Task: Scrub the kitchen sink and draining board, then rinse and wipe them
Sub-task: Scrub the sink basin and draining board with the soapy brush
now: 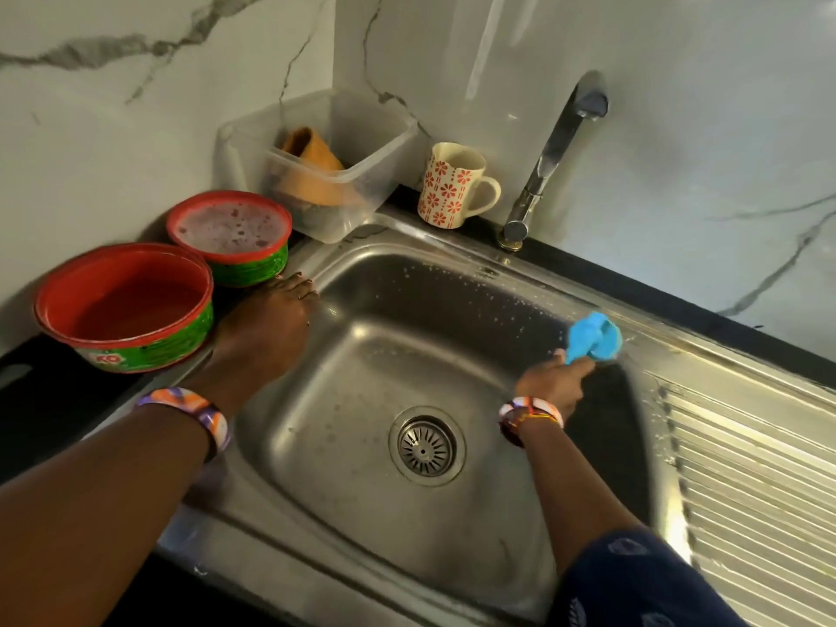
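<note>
1. Right forearm, in a dark patterned sleeve, is nearest the camera and reaches across the sink bowl toward its far-right corner.
2. Right hand: fingers clenched round a blue scrubber, which is pressed on the sink rim where bowl meets draining board.
3. Left hand: fingers straight and relaxed, lying flat on the left sink rim, holding nothing. Looks like bracing.
4. Key relation: scrubber sticks out up and away from the right fingers, toward the back wall. Ridged draining board lies just right of it and runs toward the camera. Right hand is the near one to it; left hand is well apart, across the bowl.
5. Foam specks dot the back wall of the bowl and the rim near the scrubber. Judgement: scrub stage, rinse and wipe not yet started; tap shows no water running.
6. Likely next: sweep right along the ridges.
7. Off to the left on the worktop: two red-and-green tubs, one sudsy, one near-empty; clear plastic box; patterned mug beside the tap.
</note>
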Tool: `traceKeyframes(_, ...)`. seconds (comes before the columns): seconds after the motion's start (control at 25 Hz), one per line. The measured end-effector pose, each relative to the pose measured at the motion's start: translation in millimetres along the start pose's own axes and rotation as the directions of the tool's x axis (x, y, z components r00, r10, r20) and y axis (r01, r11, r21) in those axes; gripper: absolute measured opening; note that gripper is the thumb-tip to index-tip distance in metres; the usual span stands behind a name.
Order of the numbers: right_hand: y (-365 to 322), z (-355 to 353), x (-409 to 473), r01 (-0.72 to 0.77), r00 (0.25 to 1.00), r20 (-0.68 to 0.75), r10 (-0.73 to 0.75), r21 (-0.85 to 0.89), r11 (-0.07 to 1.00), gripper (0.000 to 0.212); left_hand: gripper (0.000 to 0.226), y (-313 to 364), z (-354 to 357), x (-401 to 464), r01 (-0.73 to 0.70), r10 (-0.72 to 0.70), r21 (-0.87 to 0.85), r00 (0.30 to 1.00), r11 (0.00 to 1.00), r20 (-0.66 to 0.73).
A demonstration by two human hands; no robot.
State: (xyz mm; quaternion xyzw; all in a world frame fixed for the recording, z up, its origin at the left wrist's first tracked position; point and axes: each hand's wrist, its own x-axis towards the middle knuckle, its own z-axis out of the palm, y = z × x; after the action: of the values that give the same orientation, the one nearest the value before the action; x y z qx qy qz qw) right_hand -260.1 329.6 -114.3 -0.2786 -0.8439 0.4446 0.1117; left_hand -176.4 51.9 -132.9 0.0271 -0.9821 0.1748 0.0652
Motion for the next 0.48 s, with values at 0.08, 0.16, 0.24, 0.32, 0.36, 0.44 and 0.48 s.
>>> traceKeyframes(0.08,-8.3,31.1,-12.4,0.195,0.971,0.157,-0.179,-0.088,0.977,0.037,0.045,2.5,-5.2,0.8,-0.004,0.004,0.002,0.999,1.000,0.039)
traceKeyframes(0.16,-25.8,64.5,-29.9,0.421,0.853,0.392,-0.345,-0.125,0.899,0.036,0.045,2.4,-8.4,1.5,-0.025,0.025,-0.025,1.000,0.999,0.008)
traceKeyframes(0.24,-45.0,88.4,-50.2,0.583,0.691,0.575,-0.438,-0.085,0.808,0.036,0.043,2.3,-11.0,1.8,-0.029,0.029,-0.048,1.000,0.998,-0.009)
traceKeyframes(0.32,-54.3,98.4,-59.0,0.661,0.608,0.636,-0.474,-0.075,0.747,0.036,0.045,3.5,-12.3,1.7,-0.004,0.003,-0.027,1.000,1.000,-0.025)
traceKeyframes(0.36,-52.7,96.6,-56.9,0.644,0.642,0.604,-0.472,-0.092,0.759,0.035,0.048,4.0,-11.6,2.8,0.007,-0.008,-0.031,0.999,1.000,-0.033)
traceKeyframes(0.44,-39.3,80.5,-43.1,0.429,0.842,0.394,-0.369,-0.074,0.900,0.035,0.050,4.3,-12.5,4.1,0.030,-0.032,-0.085,0.999,0.996,-0.021)
traceKeyframes(0.48,-29.4,70.1,-33.4,0.253,0.941,0.234,-0.246,0.001,0.967,0.035,0.050,4.8,-14.8,3.7,0.039,-0.040,-0.082,0.999,0.996,-0.009)
